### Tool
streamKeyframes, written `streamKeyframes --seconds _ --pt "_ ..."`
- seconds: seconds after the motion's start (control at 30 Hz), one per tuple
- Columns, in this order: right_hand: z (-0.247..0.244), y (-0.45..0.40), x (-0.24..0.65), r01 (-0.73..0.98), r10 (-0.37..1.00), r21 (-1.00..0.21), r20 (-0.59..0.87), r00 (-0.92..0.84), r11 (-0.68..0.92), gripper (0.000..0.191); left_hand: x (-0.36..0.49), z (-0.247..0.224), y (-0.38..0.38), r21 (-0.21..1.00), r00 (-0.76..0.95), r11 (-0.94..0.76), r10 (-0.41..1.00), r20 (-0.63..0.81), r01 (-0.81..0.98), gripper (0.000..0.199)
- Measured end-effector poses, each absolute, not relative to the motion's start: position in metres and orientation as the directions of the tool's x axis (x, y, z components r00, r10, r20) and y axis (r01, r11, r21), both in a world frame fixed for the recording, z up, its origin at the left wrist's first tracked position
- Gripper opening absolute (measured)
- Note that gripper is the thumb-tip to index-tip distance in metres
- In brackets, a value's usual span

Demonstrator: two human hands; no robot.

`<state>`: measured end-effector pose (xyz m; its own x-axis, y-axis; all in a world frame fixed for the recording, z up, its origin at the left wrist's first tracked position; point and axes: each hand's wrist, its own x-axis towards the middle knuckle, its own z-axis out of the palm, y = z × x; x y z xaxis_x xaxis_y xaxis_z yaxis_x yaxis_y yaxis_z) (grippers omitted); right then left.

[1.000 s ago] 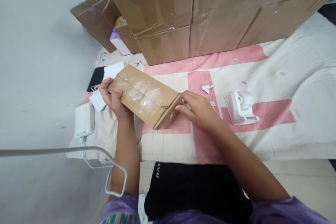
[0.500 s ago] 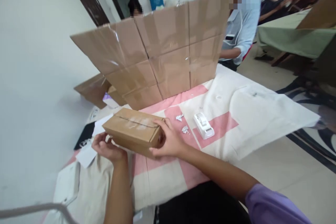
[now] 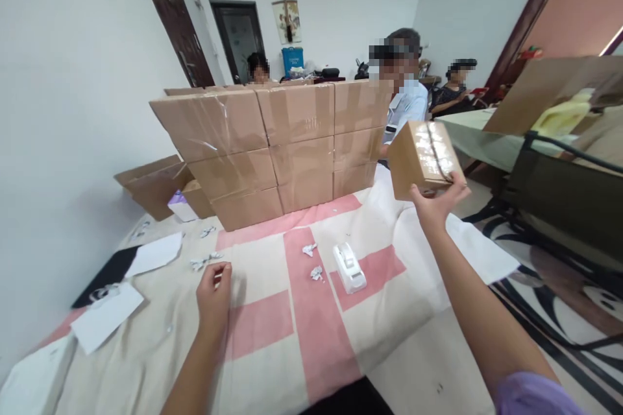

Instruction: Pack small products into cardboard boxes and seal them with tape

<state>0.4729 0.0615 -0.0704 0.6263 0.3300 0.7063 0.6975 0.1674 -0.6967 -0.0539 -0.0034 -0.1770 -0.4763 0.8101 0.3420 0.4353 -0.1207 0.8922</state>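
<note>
A small taped cardboard box is lifted off to the right, beyond the white cloth's edge. My right hand grips it from below, thumb on the near side and fingers round the right side. Clear tape and a dark seam run over its lit face. My left hand rests by the cloth-covered table with its fingers curled in and nothing visible in them. Beside it lie crumpled paper scraps. Near the middle of the table stands a white tape dispenser, with more paper scraps to its left.
A wall of taped cardboard boxes stands at the back of the table. White papers and a black flat item lie at left. One person sits behind at right; a dark chair stands at far right.
The cardboard box has left the table between both hands and moved up and right in my right hand. My left hand has let go of it. The view has tilted up.
</note>
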Motion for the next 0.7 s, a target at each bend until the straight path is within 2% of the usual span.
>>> streamKeyframes --seconds 0.1,0.17,0.3,0.47,0.7 --pt "-0.092 0.103 0.516 0.730 0.570 -0.684 0.598 0.563 -0.003 0.091 -0.055 -0.182 -0.001 0.871 -0.439 -0.060 0.846 0.304 0.488 0.037" --pt "-0.108 0.126 0.530 0.752 0.664 -0.656 0.534 0.524 -0.066 0.094 -0.055 -0.183 -0.001 0.863 -0.421 -0.027 0.865 0.272 0.504 0.037" --pt "-0.123 0.166 0.541 0.787 0.716 -0.603 0.493 0.495 -0.129 0.101 -0.055 -0.183 0.000 0.839 -0.389 0.019 0.892 0.232 0.543 0.034" --pt "-0.120 0.204 0.547 0.828 0.810 -0.506 0.365 0.458 -0.240 0.106 -0.054 -0.187 0.002 0.821 -0.343 0.092 0.930 0.131 0.564 0.032" --pt "-0.106 0.216 0.543 0.854 0.833 -0.262 0.222 0.507 -0.450 0.111 -0.050 -0.186 0.008 0.732 -0.166 0.086 0.985 0.038 0.676 0.030"
